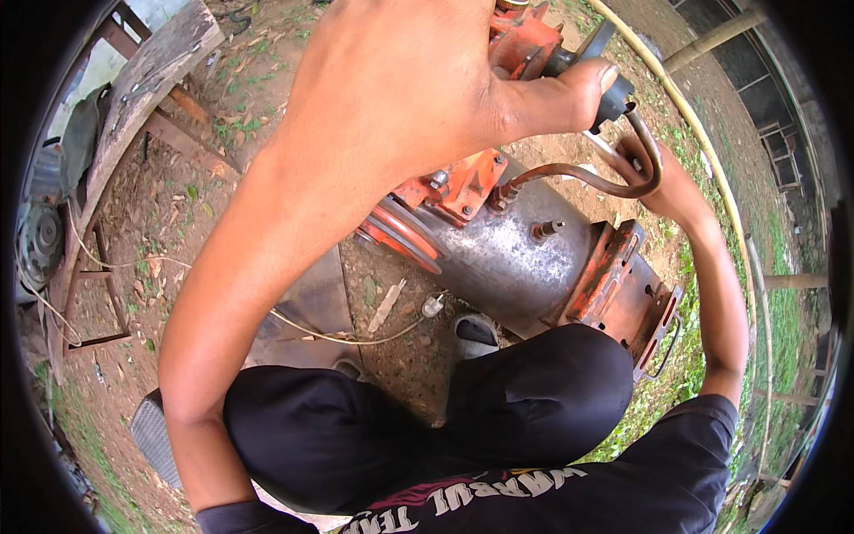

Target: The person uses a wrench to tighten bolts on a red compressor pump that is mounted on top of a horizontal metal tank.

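In front of me lies an air compressor with a worn grey metal tank (525, 258) and an orange pump (520, 40). My left hand (400, 80) reaches over it, its thumb pressed on a black cylindrical fitting (612, 105); its other fingers are hidden. A curved metal pipe (578, 173) runs from the tank up to beside this fitting. My right hand (667, 182) is behind the pipe's bend, fingers curled around a shiny metal bar (605, 148), whose far end is hidden. A grey flat metal piece (598, 40) sticks up above the thumb.
An orange wheel (405, 236) sits at the tank's left, and a rusty bracket with a handle (663, 343) at its right end. A pale cable with a plug (432, 306) lies on the dirt. At left stands a wooden bench (133, 116); a bamboo pole (689, 102) crosses the right.
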Demonstrator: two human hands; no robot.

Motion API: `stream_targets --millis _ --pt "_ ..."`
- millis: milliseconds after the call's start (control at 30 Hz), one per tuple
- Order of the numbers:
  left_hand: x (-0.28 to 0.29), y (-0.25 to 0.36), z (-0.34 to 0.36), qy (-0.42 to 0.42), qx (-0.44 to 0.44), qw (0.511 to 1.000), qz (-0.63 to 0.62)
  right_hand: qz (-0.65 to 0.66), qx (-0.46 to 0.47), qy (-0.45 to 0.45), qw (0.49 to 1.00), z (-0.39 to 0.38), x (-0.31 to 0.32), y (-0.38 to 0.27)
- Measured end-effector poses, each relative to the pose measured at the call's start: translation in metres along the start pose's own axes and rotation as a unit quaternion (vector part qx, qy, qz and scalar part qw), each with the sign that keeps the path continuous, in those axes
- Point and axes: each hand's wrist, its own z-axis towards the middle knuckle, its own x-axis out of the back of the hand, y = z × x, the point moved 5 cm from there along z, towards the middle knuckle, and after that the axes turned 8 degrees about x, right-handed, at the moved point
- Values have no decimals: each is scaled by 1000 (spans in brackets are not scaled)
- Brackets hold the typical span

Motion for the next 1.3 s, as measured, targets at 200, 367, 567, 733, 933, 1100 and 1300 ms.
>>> stream_targets --millis 200,367,567,733,933,1100,1300 --pt "-1 -8 -4 27 -13 999 -45 185 -72 -164 966 -67 23 -49" --pt "23 17 5 -80 44 995 -33 219 -2 -153 964 -56 -35 -82" --pt "17 7 13 -65 18 997 -34 303 -49 -130 943 -40 -61 -92" --pt "14 -9 17 -57 -82 994 -47 354 -89 -129 922 -43 -76 -100" --pt "15 -6 29 -98 -119 988 -14 401 -127 -72 904 -52 -97 -120" --pt "4 -16 18 -7 -86 994 -67 396 -239 -84 883 -49 -119 -141" --pt "-6 -18 13 40 -83 992 -92 481 -434 -113 753 -51 -130 -159"
